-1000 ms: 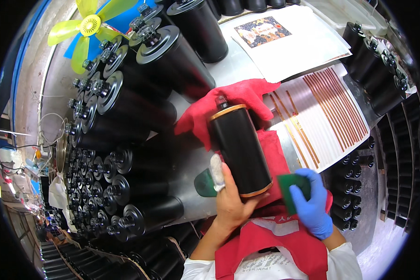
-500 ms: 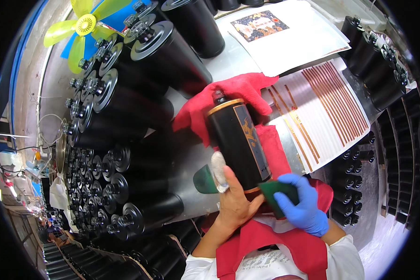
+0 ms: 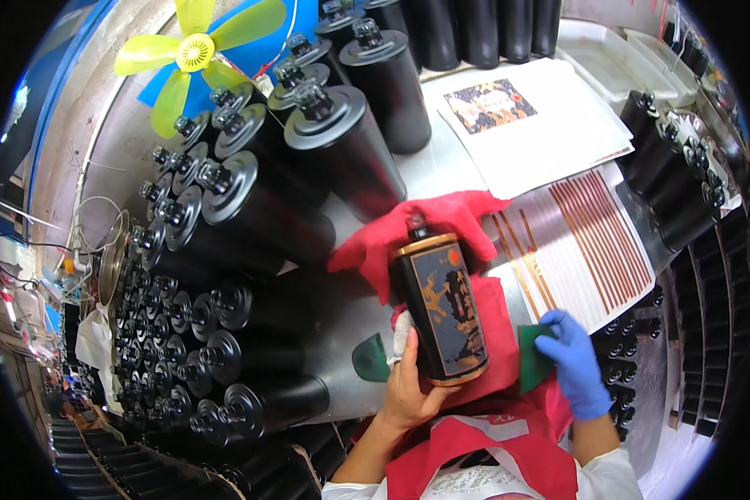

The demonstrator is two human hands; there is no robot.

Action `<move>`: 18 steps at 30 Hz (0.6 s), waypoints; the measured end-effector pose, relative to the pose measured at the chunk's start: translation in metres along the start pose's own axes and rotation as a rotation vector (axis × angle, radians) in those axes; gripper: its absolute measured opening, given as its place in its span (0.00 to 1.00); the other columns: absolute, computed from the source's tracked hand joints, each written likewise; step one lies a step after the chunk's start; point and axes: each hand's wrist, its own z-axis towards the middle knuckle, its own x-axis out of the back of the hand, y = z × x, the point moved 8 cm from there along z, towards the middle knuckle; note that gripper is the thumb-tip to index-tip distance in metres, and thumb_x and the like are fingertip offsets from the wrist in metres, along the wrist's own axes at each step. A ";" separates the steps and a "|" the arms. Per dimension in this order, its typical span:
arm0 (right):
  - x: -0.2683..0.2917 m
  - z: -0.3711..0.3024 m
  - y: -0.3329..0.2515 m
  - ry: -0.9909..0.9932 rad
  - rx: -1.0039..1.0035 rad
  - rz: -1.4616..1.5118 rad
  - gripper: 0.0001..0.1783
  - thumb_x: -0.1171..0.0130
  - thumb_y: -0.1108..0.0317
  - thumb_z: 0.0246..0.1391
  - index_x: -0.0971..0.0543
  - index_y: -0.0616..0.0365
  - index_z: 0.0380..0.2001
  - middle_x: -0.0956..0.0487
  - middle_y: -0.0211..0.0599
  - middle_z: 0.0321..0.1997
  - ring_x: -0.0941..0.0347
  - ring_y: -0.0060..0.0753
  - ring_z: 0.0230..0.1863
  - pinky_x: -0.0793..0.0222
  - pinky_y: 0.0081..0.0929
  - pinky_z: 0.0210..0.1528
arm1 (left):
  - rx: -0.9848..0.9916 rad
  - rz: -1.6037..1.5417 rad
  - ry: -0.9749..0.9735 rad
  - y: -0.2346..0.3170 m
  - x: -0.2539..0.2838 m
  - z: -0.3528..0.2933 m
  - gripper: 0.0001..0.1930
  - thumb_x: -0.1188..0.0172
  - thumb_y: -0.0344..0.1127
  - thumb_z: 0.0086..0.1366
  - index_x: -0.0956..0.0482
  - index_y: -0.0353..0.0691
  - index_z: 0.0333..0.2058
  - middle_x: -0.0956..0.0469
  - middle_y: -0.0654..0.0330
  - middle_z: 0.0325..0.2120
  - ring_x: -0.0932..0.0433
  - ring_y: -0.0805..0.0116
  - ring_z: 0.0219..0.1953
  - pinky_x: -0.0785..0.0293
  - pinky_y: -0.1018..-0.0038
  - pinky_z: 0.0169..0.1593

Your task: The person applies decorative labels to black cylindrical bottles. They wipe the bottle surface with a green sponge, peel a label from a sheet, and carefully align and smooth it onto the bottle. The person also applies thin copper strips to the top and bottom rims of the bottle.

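A black bottle [image 3: 446, 308] with gold bands at both ends lies tilted on red cloth [image 3: 502, 317], its neck pointing away from me. Its dark label with orange and gold patterns faces up. My left hand [image 3: 408, 390] grips the bottle near its base, one finger wrapped in white. In a blue glove, my right hand [image 3: 573, 367] pinches a flat green scraper [image 3: 535, 357] to the right of the bottle, apart from it. Another green piece [image 3: 370, 360] rests on the metal table just left of my left hand.
Many black bottles [image 3: 342, 142] stand and lie along the left. A white sheet with copper-coloured strips [image 3: 600, 242] lies at the right, papers with a printed label [image 3: 492, 107] behind it. At the back left is a yellow-green fan [image 3: 194, 52]; at the back right, plastic trays [image 3: 612, 62].
The bottle has turned in my left hand, so its label now faces up. My right hand with the green scraper has moved right, away from the bottle's base. The view has shifted.
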 end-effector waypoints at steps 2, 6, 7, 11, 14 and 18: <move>-0.013 0.032 -0.043 -0.054 0.123 -0.116 0.10 0.42 0.69 0.52 0.26 0.60 0.37 0.26 0.29 0.32 0.30 0.17 0.33 0.34 0.17 0.36 | 0.006 0.031 0.035 0.001 0.005 0.004 0.53 0.26 0.37 0.45 0.53 0.22 0.61 0.35 0.41 0.54 0.31 0.48 0.55 0.39 0.65 0.60; -0.124 0.104 -0.131 -0.383 0.284 -0.478 0.14 0.45 0.60 0.57 0.22 0.61 0.33 0.25 0.30 0.25 0.30 0.16 0.25 0.33 0.18 0.29 | -0.045 -0.055 0.111 0.005 0.003 0.013 0.59 0.23 0.38 0.41 0.58 0.25 0.62 0.32 0.42 0.52 0.30 0.49 0.54 0.38 0.63 0.58; -0.151 0.119 -0.138 -0.495 0.342 -0.689 0.15 0.46 0.59 0.57 0.21 0.59 0.39 0.22 0.36 0.27 0.26 0.24 0.27 0.30 0.23 0.34 | -0.048 0.082 0.135 0.005 0.004 0.012 0.57 0.23 0.38 0.42 0.56 0.26 0.62 0.33 0.42 0.52 0.31 0.50 0.54 0.38 0.63 0.58; -0.191 0.169 -0.121 -0.874 0.399 -1.240 0.14 0.42 0.60 0.47 0.18 0.61 0.28 0.22 0.40 0.22 0.26 0.27 0.25 0.30 0.32 0.35 | -0.053 0.256 0.188 -0.001 -0.003 0.006 0.53 0.26 0.39 0.45 0.52 0.29 0.63 0.39 0.44 0.54 0.33 0.51 0.53 0.37 0.64 0.56; -0.173 0.171 -0.107 -0.912 0.110 -1.202 0.15 0.40 0.58 0.48 0.18 0.60 0.29 0.21 0.31 0.24 0.28 0.25 0.25 0.32 0.30 0.34 | 0.015 0.164 0.219 -0.001 -0.008 -0.002 0.54 0.26 0.37 0.44 0.53 0.33 0.64 0.39 0.44 0.53 0.33 0.53 0.53 0.37 0.63 0.56; -0.130 0.080 -0.171 -0.801 0.258 -1.175 0.18 0.44 0.56 0.55 0.21 0.64 0.28 0.22 0.36 0.22 0.30 0.27 0.22 0.33 0.26 0.29 | -0.135 0.293 0.264 -0.009 -0.002 -0.014 0.54 0.26 0.36 0.43 0.52 0.33 0.64 0.40 0.43 0.54 0.36 0.51 0.54 0.41 0.62 0.58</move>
